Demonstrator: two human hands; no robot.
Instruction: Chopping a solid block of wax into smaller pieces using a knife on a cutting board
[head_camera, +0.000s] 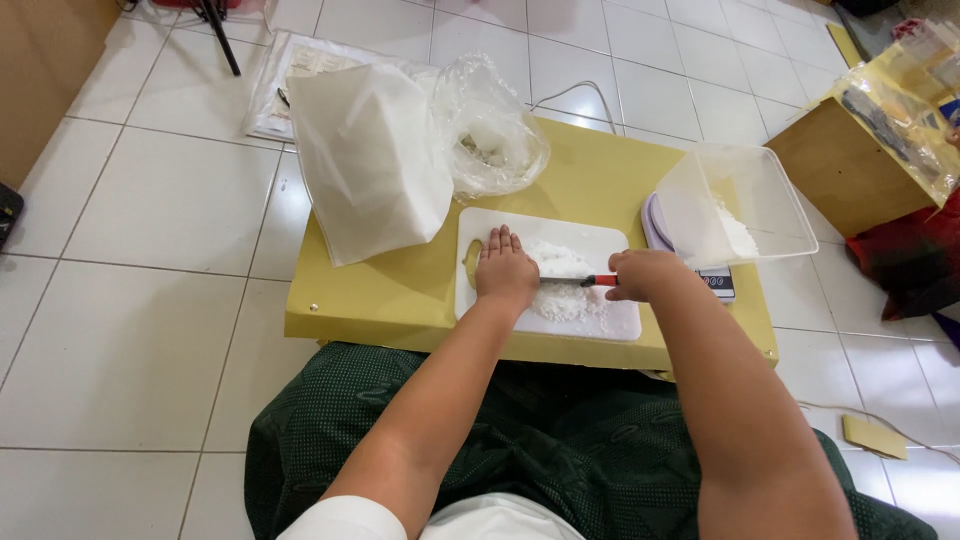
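A white cutting board (610, 322) lies on a low yellow table (380, 300). On the board sits a pile of white chopped or grated stuff (565, 270). My left hand (505, 270) rests flat on the board's left part, fingers together, touching the pile's edge. My right hand (640, 275) grips a knife by its red handle (602, 281); the blade (560, 281) points left over the pile toward my left hand.
A clear plastic tub (745, 200) with some white stuff rests tilted on a kitchen scale (715, 283) at the table's right. A white bag (370, 155) and a clear plastic bag (490, 130) stand at the back. A wooden box (850, 165) sits to the right on the tiled floor.
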